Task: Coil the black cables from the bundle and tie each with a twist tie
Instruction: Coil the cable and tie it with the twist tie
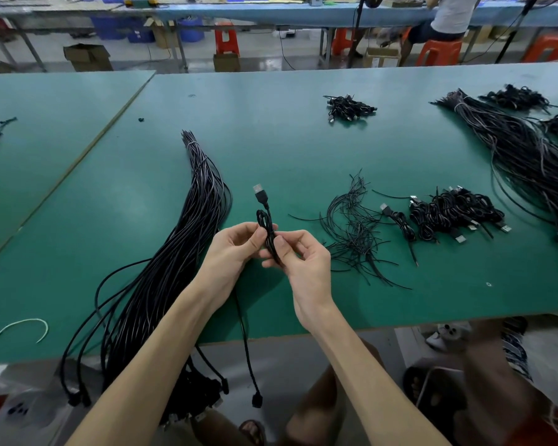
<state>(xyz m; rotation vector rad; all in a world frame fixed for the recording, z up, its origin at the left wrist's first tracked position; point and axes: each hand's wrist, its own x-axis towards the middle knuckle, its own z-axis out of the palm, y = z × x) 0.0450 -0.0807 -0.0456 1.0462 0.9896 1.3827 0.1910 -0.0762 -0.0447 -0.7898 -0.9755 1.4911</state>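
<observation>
Two hands meet mid-frame. The left hand (236,249) and right hand (305,265) have curled fingers (282,246) that pinch one black cable (266,225). The cable is partly coiled, its USB plug points up, and its tail hangs over the near edge of the green desk (303,140). Left of the hands lies one long bundle (187,220) of black cables. To the right lie one loose heap of twist ties (355,233), one single coiled cable (401,223) and one pile of coiled cables (455,214).
</observation>
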